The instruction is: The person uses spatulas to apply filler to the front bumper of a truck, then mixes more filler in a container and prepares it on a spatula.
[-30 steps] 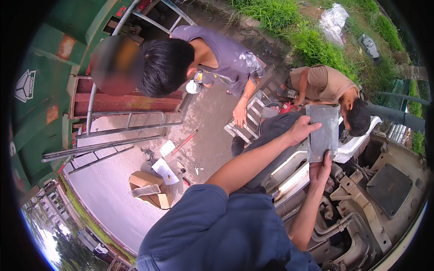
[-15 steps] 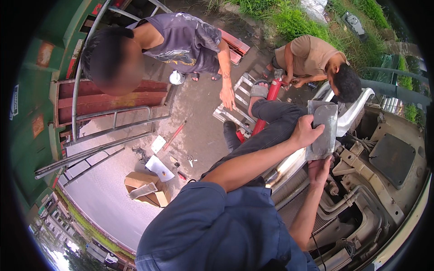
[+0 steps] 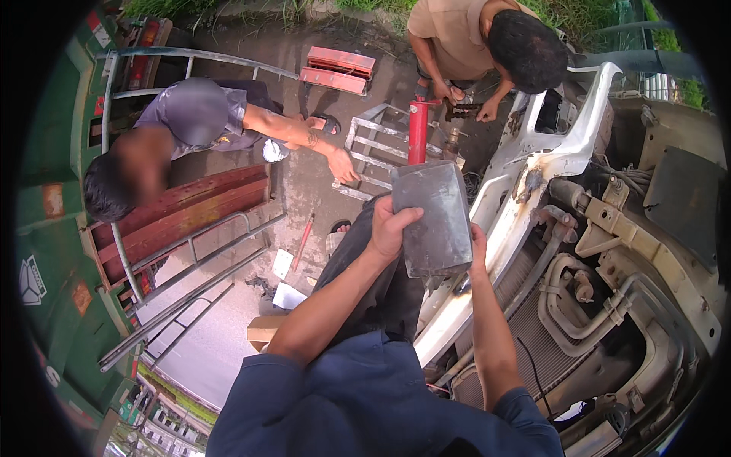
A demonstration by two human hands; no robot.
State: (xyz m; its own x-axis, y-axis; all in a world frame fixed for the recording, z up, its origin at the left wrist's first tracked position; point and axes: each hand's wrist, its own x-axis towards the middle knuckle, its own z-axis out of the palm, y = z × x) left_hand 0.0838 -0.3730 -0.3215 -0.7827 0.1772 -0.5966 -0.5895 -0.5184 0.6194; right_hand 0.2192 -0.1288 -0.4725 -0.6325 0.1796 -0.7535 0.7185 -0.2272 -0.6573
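A scuffed dark grey rectangular panel [image 3: 435, 219] with an edge along its top is held in front of me between both hands. Its exact kind does not show. My left hand [image 3: 391, 231] grips its left side, thumb lying on the face and fingers behind. At the lower right edge, my right hand [image 3: 478, 247] is closed on the panel, its other fingers partly hidden. Just right of the panel runs the white, scorched front frame [image 3: 487, 221] of a vehicle.
Exposed pipes [image 3: 567, 297] and a radiator [image 3: 525, 350] fill the right. A person in brown [image 3: 457, 38] handles a dark part beside a red cylinder [image 3: 418, 133]. Another person [image 3: 186, 114] reaches toward a metal ladder-like frame [image 3: 369, 145]. A red toolbox [image 3: 335, 70] lies beyond.
The panel and both my hands have shifted left in view and closer to my body, with the panel turned more face-up. My view has swung; the person at left bends lower.
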